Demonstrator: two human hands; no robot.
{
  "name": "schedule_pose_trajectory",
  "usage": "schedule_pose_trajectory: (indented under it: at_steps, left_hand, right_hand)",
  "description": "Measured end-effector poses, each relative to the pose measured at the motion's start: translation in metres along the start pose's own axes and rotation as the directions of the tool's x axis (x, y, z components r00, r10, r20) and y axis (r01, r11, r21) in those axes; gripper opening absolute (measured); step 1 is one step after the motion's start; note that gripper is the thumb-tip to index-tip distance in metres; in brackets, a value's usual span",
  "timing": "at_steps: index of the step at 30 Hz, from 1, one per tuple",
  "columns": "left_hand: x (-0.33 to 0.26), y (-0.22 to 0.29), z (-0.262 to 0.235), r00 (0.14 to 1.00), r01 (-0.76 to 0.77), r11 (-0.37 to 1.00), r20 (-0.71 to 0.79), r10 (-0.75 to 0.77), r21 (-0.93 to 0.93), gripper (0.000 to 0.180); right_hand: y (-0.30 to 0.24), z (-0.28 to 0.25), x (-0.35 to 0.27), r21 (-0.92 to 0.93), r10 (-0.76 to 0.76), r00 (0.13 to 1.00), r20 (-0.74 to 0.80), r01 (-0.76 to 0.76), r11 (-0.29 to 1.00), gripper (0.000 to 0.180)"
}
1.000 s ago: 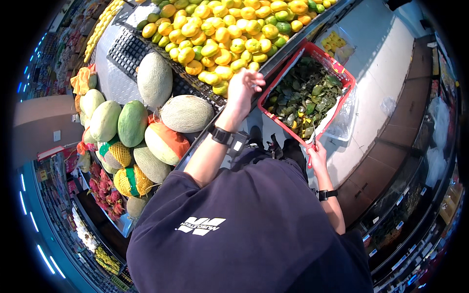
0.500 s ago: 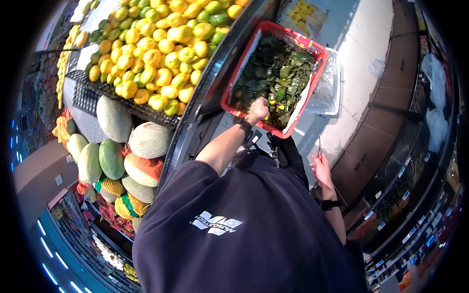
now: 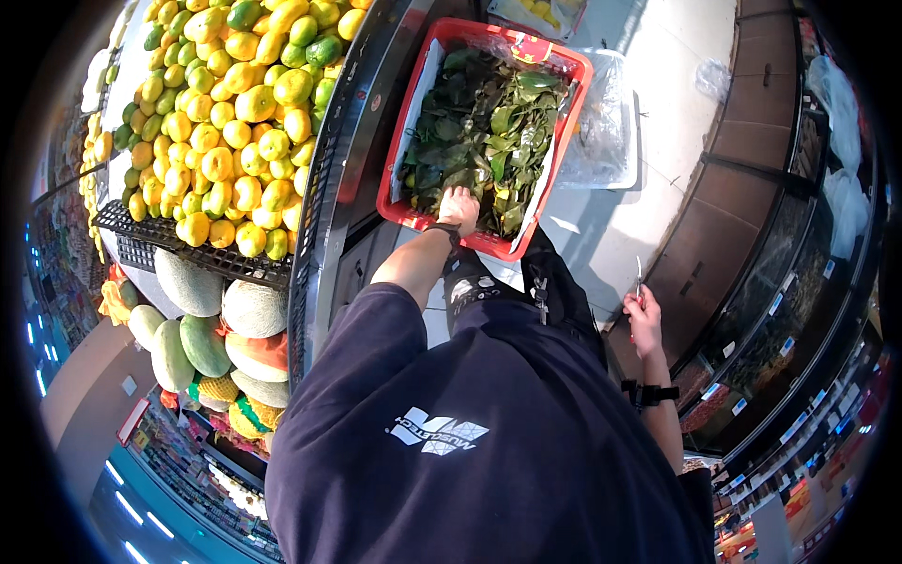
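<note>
My left hand (image 3: pixel 459 208) reaches over the near edge of a red crate (image 3: pixel 388 179). Its fingers are bent and close together among dark green leaves (image 3: pixel 507 122); their tips and whatever they may grip are hidden. A few yellow bits show between the leaves near the hand. Off to the right of the crate, my right hand (image 3: pixel 644 322) is closed around a slim metal tool (image 3: pixel 639 270), its thin curved tip pointing away from me. A bit of red shows at the fingers; the tool looks like small snips, though its kind is not clear.
A display of yellow-green citrus (image 3: pixel 221 164) slopes up on the left, with melons (image 3: pixel 188 282) below it. Right of the crate sits a clear plastic-lined bin (image 3: pixel 611 122). Brown cabinets (image 3: pixel 723 235) line the right side, and a plastic scrap (image 3: pixel 712 79) lies on the floor.
The view has shifted, so crate and fruit appear further left. My left hand has changed from a rounded fist to bent fingers in the leaves. My right hand still grips the tool.
</note>
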State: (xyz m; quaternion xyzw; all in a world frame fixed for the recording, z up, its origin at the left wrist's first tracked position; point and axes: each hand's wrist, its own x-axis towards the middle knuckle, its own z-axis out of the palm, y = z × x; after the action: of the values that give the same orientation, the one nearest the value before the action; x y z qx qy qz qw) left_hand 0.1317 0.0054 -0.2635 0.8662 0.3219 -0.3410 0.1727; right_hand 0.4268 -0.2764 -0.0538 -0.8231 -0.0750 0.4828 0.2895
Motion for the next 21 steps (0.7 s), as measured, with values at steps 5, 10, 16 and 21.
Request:
schedule_pose_trajectory:
  at_steps: [5, 10, 16, 21]
  left_hand:
    - [-0.031, -0.007, -0.028, 0.993, 0.059, 0.950, -0.079, -0.087, -0.305, 0.046]
    - [-0.067, -0.024, -0.052, 0.898, -0.253, 0.545, -0.403, -0.174, -0.799, 0.065]
    - [-0.113, -0.023, -0.096, 0.859, -0.493, 0.075, -0.498, -0.119, -0.867, 0.059]
    - [-0.157, -0.031, -0.126, 0.797, -0.530, 0.335, -0.592, -0.116, -0.779, 0.070]
  right_hand:
    - [0.008, 0.019, 0.019, -0.013, -0.143, 0.988, 0.062, 0.144, 0.989, 0.035]
    - [-0.031, 0.078, 0.007, -0.133, -0.338, 0.933, 0.124, 0.353, 0.926, 0.052]
    - [-0.110, 0.149, -0.023, -0.277, -0.640, 0.713, 0.285, 0.701, 0.658, 0.058]
    - [-0.149, 0.181, -0.041, -0.347, -0.606, 0.701, 0.375, 0.712, 0.610, 0.054]
